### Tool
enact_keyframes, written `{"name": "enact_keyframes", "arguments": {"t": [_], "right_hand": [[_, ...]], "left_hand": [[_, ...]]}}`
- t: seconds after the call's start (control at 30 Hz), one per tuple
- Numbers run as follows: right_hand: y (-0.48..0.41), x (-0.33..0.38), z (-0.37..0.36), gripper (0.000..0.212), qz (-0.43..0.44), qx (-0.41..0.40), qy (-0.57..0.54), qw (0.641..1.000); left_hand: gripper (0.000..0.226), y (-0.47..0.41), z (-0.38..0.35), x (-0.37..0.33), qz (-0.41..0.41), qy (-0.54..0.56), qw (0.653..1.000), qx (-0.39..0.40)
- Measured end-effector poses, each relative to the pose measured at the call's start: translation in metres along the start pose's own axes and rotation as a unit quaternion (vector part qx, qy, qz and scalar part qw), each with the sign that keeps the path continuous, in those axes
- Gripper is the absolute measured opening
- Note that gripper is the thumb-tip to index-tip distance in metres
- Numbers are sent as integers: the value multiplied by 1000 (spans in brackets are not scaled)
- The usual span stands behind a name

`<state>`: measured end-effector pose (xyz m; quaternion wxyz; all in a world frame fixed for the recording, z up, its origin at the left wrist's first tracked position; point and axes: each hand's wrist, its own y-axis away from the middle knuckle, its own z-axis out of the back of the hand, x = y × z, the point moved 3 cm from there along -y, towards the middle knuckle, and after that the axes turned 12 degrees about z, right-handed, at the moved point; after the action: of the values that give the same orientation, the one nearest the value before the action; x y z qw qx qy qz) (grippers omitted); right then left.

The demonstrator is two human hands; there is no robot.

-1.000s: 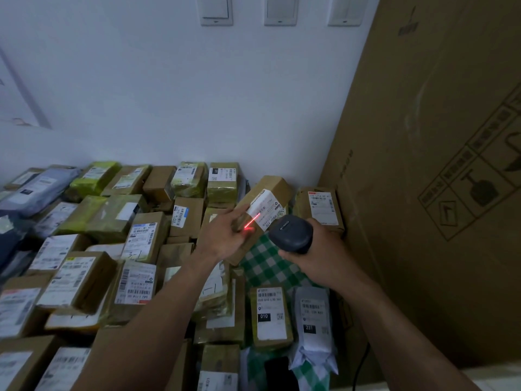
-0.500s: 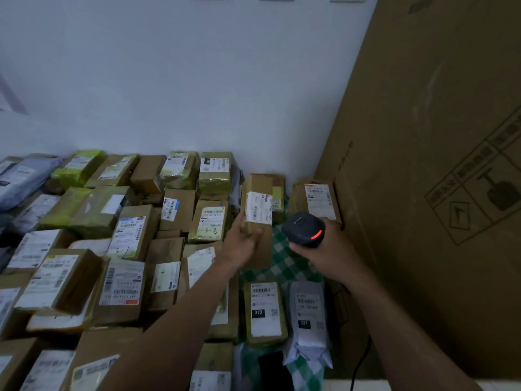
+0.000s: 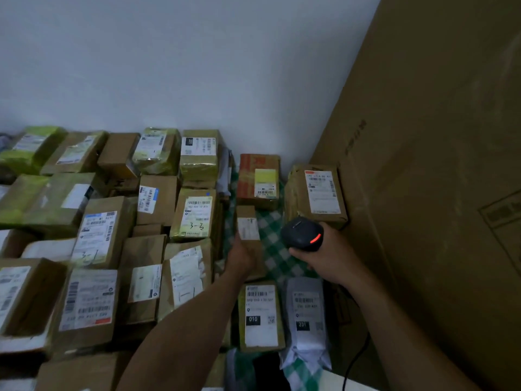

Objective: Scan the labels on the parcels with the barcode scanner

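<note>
The barcode scanner (image 3: 303, 234), its red light lit, is gripped in the right hand (image 3: 329, 262). A narrow brown parcel (image 3: 248, 228), white label up, is held at its near end by the left hand (image 3: 242, 256) over the green checked cloth (image 3: 272, 221), just left of the scanner. More labelled parcels (image 3: 95, 235) are crowded at the left.

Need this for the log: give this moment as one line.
left hand: holds parcel | right hand: grips scanner | light: red
</note>
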<state>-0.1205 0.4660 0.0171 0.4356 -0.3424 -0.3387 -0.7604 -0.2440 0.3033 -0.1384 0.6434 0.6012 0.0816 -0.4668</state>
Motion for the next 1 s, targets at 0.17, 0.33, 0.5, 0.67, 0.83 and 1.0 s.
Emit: {"name": "enact_keyframes", "arguments": {"t": [0.17,0.33,0.5,0.67,0.83,1.0], "right_hand": [[-5,-4,-1,72,-3,-1,-5,1000],[-4,-5,-2,68,-5,7,-22,1000],[-4,-4,-1,67,-9,10,-34,999],[-13,3,10,62,-16,-8,-48,999],[-42,13,28,64,-6,-56,-19,998],[-84,11,30,75,-26,-56,7,998]], "left_hand": [[79,-15,-14,7,-115,-232,965,-48],[84,-22,-23,13,-107,-350,929,-49],[73,-15,0,13,-85,-361,927,-61],[78,-13,0,-9,-79,-328,940,-50],[40,-27,7,-81,-176,-189,965,-39],[31,-66,11,-130,-213,-191,958,-30]]}}
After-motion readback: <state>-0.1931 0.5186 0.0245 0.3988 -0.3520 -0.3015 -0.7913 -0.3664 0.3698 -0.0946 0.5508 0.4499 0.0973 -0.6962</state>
